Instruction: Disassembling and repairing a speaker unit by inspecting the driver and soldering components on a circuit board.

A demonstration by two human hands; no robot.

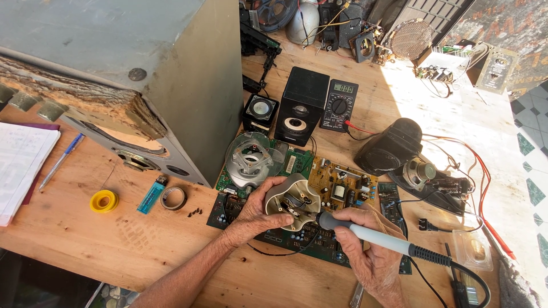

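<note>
Head view: small grey speaker housing (pixel 292 201), open side up with wiring showing inside, sits over the circuit boards near the front edge of the wooden workbench (pixel 91 245). Left hand (pixel 258 212) wraps the housing's left side, fingers curled around its rim, gripping it. Right hand (pixel 371 251) closed around the grey handle of a soldering iron (pixel 377 236), tip reaching into the housing's right side; its black cord trails off toward the front right corner. Beneath: dark green circuit board (pixel 285 236), with a tan board (pixel 342 185) just behind the housing. Round metal speaker frame (pixel 249 159) lies just behind-left of it. Further back, two small black speakers (pixel 299 105) and a multimeter (pixel 339 105). Large grey speaker cabinet (pixel 142 85) fills the back left. Toward the left edge: yellow tape roll (pixel 104 201), blue lighter (pixel 151 195), tape ring (pixel 173 197), pen (pixel 61 161), notebook (pixel 20 159).
</note>
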